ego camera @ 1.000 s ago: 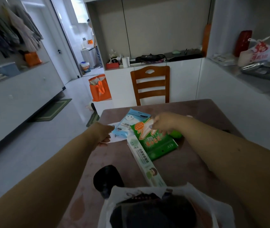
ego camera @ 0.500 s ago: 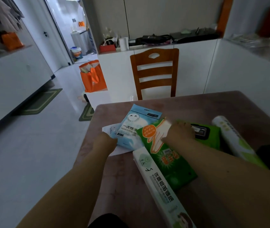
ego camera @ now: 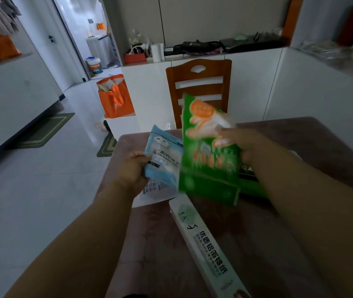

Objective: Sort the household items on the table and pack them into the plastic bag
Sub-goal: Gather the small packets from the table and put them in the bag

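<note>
Green packet is held raised in the right hand grip, blue packet in the left hand, above the surface; long white box lies flat.

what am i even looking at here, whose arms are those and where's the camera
There is no machine here: a person wears a wide-angle camera on their head, so you look forward and down along their own two bare arms. That is why the arms enter from the bottom of the picture.

The left hand holds a light blue packet with a white printed sheet behind it. The right hand lifts a green packet with an orange glove picture on it; it is blurred by motion.

On the brownish table lies a long white box with printed text. Another green item shows under the right arm, too hidden to name. A wooden chair stands behind the table.
</note>
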